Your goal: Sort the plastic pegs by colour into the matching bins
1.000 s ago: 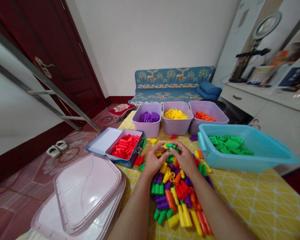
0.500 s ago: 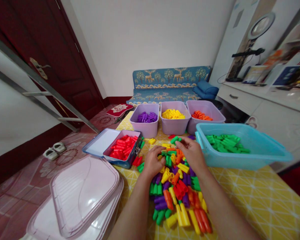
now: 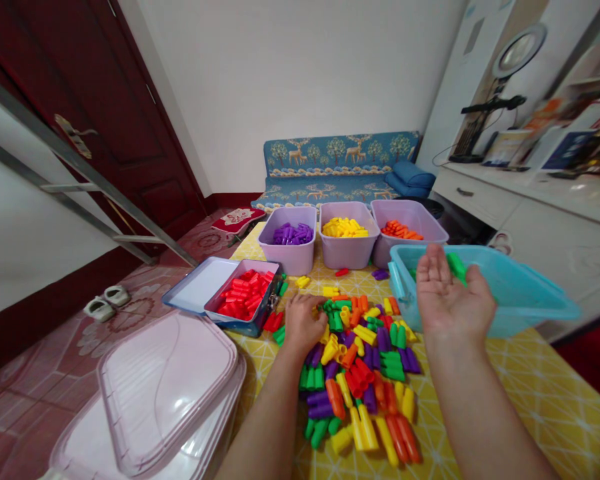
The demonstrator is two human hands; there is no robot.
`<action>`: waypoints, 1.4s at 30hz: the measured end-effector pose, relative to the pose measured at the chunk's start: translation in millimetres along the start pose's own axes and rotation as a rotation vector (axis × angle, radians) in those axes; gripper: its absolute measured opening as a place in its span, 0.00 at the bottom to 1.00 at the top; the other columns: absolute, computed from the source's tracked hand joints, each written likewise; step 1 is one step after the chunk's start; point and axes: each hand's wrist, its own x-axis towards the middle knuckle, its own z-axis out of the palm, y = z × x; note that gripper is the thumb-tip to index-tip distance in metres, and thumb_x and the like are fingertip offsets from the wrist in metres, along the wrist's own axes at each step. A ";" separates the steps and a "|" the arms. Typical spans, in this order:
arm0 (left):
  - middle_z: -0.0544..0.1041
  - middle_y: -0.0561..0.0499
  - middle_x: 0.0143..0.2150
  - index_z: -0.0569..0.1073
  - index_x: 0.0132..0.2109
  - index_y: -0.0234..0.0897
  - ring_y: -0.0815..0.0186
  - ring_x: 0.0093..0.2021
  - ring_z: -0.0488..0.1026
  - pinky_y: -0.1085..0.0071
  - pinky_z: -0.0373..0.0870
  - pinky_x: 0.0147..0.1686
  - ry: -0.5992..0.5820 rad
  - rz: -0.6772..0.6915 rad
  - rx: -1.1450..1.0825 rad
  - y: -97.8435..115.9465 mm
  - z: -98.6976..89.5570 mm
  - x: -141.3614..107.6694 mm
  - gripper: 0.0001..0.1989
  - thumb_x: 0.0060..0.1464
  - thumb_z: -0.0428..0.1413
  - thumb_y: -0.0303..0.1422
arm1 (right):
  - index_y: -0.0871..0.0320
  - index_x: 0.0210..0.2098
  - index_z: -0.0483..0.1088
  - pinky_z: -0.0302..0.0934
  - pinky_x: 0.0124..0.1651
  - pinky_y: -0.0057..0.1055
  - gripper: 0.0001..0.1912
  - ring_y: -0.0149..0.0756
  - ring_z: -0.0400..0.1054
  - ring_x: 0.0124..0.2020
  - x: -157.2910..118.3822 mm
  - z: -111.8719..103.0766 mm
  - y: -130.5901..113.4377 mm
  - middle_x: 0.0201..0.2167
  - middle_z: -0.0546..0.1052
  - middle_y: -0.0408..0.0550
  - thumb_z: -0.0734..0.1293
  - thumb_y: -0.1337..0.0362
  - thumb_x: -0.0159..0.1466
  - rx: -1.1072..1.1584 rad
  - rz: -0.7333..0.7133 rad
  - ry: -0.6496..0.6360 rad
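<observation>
My right hand point(image 3: 453, 297) is raised at the near edge of the turquoise bin point(image 3: 490, 327), palm showing and fingers stretched out. A green plastic piece point(image 3: 457, 267) shows beyond the palm, between fingers and thumb, over the bin; it looks released. My left hand point(image 3: 304, 323) rests at the left side of a mixed pile of tube-shaped plastic pieces point(image 3: 365, 333). Its fingers are bent with the thumb apart, near a cluster of green pieces point(image 3: 336, 313); the fingertips are partly hidden. The pile holds red, orange, yellow, green and purple pieces.
Lilac bins hold purple pieces point(image 3: 293, 235), yellow pieces point(image 3: 345, 228) and orange pieces point(image 3: 401, 230) at the back. A hinged tin point(image 3: 250, 327) of red pieces stands left. Pale lids point(image 3: 170, 387) lie at the near left. A yellow patterned cloth point(image 3: 500, 393) covers the table.
My right hand has moved right from the pile to the turquoise bin with a green piece and opened, turning its palm into view. My left hand has stayed about where it was.
</observation>
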 end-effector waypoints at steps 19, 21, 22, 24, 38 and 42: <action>0.78 0.48 0.42 0.76 0.47 0.43 0.55 0.48 0.71 0.50 0.45 0.63 -0.074 0.033 0.157 7.9 -6.3 -3.1 0.18 0.47 0.54 0.33 | 0.53 0.60 0.62 0.55 0.54 0.50 0.32 0.53 0.62 0.55 -48.1 -19.8 83.5 0.56 0.68 0.57 0.66 0.65 0.55 -1.949 -0.141 -1.092; 0.77 0.47 0.43 0.74 0.50 0.42 0.56 0.47 0.71 0.55 0.56 0.59 -0.111 0.042 0.150 8.0 -6.0 -2.4 0.21 0.46 0.54 0.32 | 0.54 0.62 0.59 0.56 0.53 0.47 0.32 0.52 0.63 0.54 -49.4 -18.5 86.8 0.57 0.66 0.58 0.64 0.64 0.58 -1.939 -0.134 -1.066; 0.76 0.46 0.43 0.73 0.52 0.41 0.56 0.46 0.71 0.57 0.61 0.56 -0.128 0.043 0.141 7.8 -5.7 -2.1 0.23 0.46 0.53 0.32 | 0.54 0.63 0.56 0.56 0.53 0.46 0.33 0.51 0.63 0.55 -49.2 -18.8 88.4 0.58 0.66 0.58 0.64 0.64 0.58 -1.922 -0.133 -1.050; 0.76 0.45 0.45 0.70 0.55 0.40 0.56 0.47 0.71 0.61 0.66 0.50 -0.149 0.053 0.103 7.1 -4.9 -1.6 0.27 0.45 0.53 0.31 | 0.54 0.65 0.51 0.57 0.54 0.43 0.37 0.49 0.63 0.56 -47.8 -21.0 92.2 0.58 0.66 0.57 0.64 0.66 0.58 -1.848 -0.125 -1.032; 0.73 0.46 0.53 0.69 0.55 0.37 0.62 0.55 0.69 0.64 0.65 0.57 0.057 0.140 -0.391 -4.2 5.3 2.7 0.31 0.41 0.52 0.18 | 0.52 0.60 0.59 0.57 0.60 0.38 0.34 0.36 0.64 0.56 -41.6 -27.6 108.7 0.58 0.68 0.48 0.64 0.71 0.53 -1.002 0.092 -0.917; 0.77 0.47 0.48 0.73 0.51 0.38 0.62 0.49 0.73 0.65 0.69 0.52 0.092 0.059 -0.426 -4.8 4.8 2.6 0.21 0.48 0.56 0.24 | 0.55 0.57 0.63 0.57 0.61 0.38 0.30 0.37 0.65 0.56 -41.2 -27.0 110.3 0.57 0.70 0.49 0.65 0.68 0.55 -1.054 0.043 -0.890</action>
